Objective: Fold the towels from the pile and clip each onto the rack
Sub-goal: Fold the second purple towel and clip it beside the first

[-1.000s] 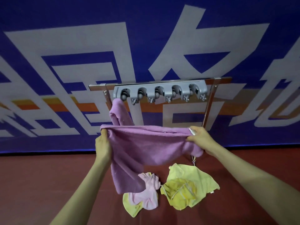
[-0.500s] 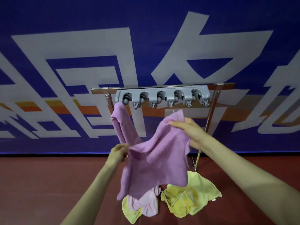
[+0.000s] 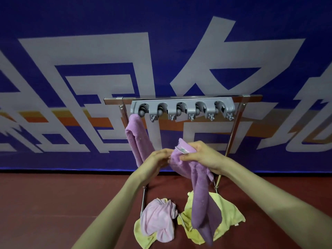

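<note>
A grey clip rack (image 3: 182,107) with several clips is mounted on a metal frame in front of me. One purple towel (image 3: 136,141) hangs folded from the leftmost clip. I hold a second purple towel (image 3: 201,193) below the rack, bunched at its top and hanging down long and narrow. My right hand (image 3: 201,155) grips the top corner, where a white label shows. My left hand (image 3: 158,159) pinches the towel's left edge, close beside the right hand. On the floor lies the pile: a pink towel (image 3: 158,219) and yellow towels (image 3: 228,212).
A blue banner (image 3: 89,69) with large white characters stands right behind the rack. The frame's slanted metal legs (image 3: 231,141) run down to the dark red floor (image 3: 53,203) on both sides of the pile.
My hands came together from wide apart, so the spread towel is now doubled into a narrow hanging strip. The right hand rose first, then both met below the rack.
</note>
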Tool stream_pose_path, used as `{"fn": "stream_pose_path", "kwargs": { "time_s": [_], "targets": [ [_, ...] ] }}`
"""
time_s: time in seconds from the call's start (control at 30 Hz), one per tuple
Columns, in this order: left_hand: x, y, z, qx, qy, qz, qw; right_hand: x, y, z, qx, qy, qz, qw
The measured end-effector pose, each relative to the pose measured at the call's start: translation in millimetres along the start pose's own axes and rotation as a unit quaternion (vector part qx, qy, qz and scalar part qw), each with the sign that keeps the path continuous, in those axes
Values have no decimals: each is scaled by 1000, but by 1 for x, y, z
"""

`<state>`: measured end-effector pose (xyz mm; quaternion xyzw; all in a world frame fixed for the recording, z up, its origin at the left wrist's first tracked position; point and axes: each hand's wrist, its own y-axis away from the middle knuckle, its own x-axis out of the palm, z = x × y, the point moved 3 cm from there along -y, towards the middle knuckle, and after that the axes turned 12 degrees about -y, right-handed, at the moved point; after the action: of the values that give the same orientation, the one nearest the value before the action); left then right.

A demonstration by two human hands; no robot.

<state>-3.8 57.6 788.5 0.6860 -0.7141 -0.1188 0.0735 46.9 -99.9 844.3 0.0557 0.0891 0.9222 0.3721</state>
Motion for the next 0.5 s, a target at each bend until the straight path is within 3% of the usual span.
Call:
{"fn": "stream_pose_path", "kwargs": {
  "time_s": [0.13, 0.3, 0.5],
  "targets": [
    [6, -4, -12, 26, 38, 7, 999, -7, 3, -1, -9, -15, -5, 1000],
    [10, -6, -19, 19, 9, 33, 999, -9, 7, -5, -3, 1, 14, 1000],
    [9, 3, -24, 55, 31, -3, 998, -8, 10, -7, 27, 15, 44, 999]
  ]
}}
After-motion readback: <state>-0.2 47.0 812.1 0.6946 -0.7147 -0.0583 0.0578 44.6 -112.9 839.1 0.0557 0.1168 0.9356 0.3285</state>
